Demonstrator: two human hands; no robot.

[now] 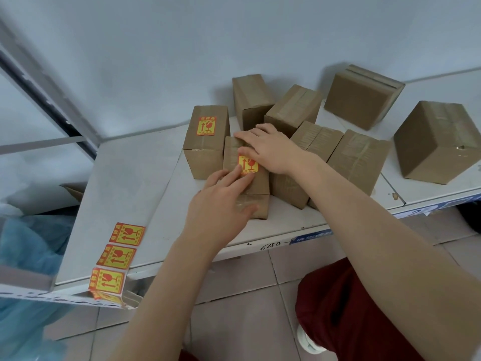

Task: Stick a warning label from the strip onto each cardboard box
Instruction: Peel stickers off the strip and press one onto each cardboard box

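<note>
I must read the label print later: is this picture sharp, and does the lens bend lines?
Head view: soft even light, no glare; symbols on the label strip are clear, small text blurs; near the left edge the metal post slants.

The white counter (130, 178) bears a handwritten "640" (270, 244) on its front edge. The red-and-yellow warning labels (117, 256) show a glass and arrows; their print is illegible.

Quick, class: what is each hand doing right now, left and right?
Left hand: open, straight fingers pressing the warning label onto the box.
Right hand: open, flat on the same box.
</note>
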